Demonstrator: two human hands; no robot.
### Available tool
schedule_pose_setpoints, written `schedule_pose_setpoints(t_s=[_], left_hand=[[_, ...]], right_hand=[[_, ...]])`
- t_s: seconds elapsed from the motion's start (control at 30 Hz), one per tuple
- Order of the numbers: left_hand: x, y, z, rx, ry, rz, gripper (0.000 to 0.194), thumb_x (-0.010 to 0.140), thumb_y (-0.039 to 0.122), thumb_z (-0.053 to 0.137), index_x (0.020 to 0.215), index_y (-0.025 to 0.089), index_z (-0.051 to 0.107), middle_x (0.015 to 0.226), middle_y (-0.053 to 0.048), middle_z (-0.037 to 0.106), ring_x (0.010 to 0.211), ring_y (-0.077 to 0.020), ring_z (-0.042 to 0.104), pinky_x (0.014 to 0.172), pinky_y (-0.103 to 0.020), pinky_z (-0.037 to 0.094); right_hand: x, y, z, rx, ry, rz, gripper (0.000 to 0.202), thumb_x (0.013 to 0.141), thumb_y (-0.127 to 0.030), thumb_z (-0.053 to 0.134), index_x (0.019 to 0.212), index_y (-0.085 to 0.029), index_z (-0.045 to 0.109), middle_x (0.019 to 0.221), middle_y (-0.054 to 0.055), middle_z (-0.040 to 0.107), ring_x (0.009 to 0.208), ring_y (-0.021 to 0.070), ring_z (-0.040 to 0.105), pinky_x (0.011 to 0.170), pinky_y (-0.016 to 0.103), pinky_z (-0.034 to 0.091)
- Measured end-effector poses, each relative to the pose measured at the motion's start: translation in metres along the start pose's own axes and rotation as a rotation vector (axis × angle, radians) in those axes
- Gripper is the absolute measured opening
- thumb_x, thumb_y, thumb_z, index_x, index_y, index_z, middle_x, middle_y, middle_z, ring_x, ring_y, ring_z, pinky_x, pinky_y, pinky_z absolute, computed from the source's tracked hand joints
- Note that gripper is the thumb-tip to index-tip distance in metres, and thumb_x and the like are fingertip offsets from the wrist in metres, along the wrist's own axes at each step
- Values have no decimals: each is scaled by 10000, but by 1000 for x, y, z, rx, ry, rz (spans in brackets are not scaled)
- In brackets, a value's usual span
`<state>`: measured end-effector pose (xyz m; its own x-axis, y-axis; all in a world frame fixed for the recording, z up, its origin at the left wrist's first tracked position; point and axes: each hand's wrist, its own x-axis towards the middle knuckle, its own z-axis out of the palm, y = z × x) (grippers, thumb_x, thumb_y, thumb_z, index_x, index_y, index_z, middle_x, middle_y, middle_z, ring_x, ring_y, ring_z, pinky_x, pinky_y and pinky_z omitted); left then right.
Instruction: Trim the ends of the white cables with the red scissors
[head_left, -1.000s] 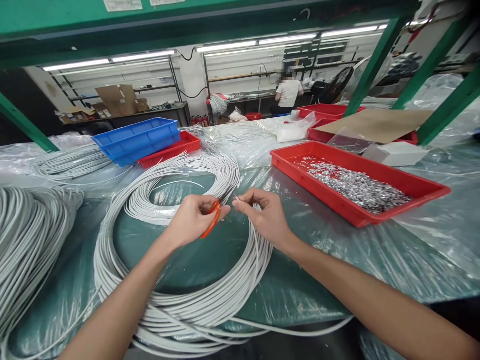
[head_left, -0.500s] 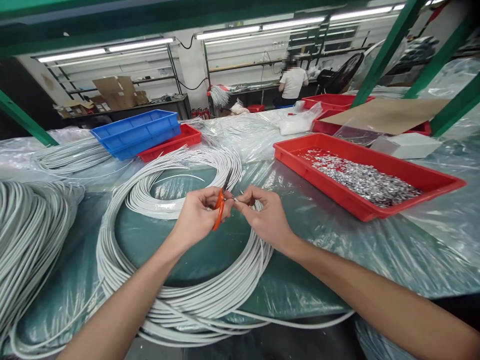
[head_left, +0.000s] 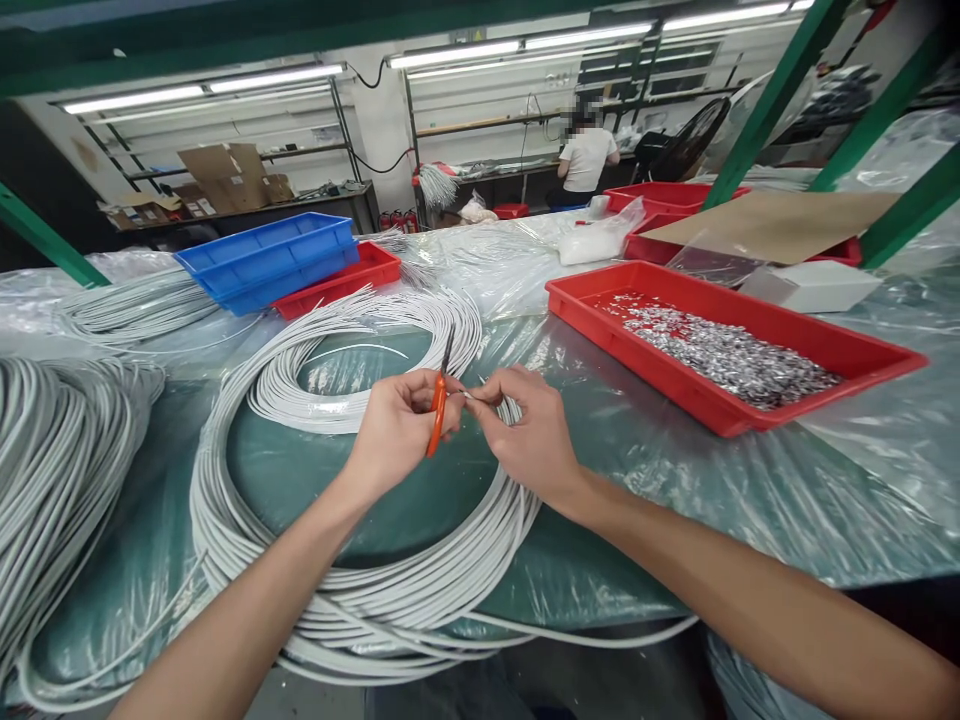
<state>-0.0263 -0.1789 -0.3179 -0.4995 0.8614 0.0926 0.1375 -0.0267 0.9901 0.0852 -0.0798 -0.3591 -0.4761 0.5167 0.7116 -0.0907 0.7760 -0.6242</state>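
Note:
My left hand (head_left: pixel 403 425) is closed around orange-handled scissors (head_left: pixel 437 418), whose dark blades point up and away from me. Thumb and fingertips of my right hand (head_left: pixel 529 425) pinch the thin end of a cable (head_left: pixel 469 394), close against the left fingertips. The fingers cover most of that end, so its detail is too small to make out. Under both hands lies a large coil of white-grey cable (head_left: pixel 420 590). A smaller coil of white cable (head_left: pixel 319 412) rests at its far side.
At right stands a red tray (head_left: pixel 637 350) with many small shiny metal pieces. A blue bin (head_left: pixel 270 262) leans on another red tray (head_left: pixel 382 265) at the back left. Thick cable bundles (head_left: pixel 60 500) lie at left. Green posts (head_left: pixel 772 110) frame the bench; a person (head_left: pixel 587 160) sits far behind.
Both hands stay together at nearly the same spot; the scissors have turned slightly more upright. The whole view has shifted a little.

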Motion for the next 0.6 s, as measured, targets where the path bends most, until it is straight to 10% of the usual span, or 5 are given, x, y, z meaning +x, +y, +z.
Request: schedule_pose_setpoints(t_s=[0.33,0.6], left_hand=[[-3,2,-2,34,-11,-3,89,652,57,605,708,123,624,494,53,490,461,-58,426,424,-155,323],[2,-5,-10,105,-47,33,63,663,68,565,662,130,577,514,52,477,471,-44,361,431,-162,276]], right_hand=[[2,4,-2,-209,45,-227,199,830,-74,617,680,-181,542,612,-38,595,659,140,498,688,322,294],[2,-1,-1,-139,-15,-139,175,841,-100,645,697,-185,595,641,-41,629,686,145,515,711,324,307]])
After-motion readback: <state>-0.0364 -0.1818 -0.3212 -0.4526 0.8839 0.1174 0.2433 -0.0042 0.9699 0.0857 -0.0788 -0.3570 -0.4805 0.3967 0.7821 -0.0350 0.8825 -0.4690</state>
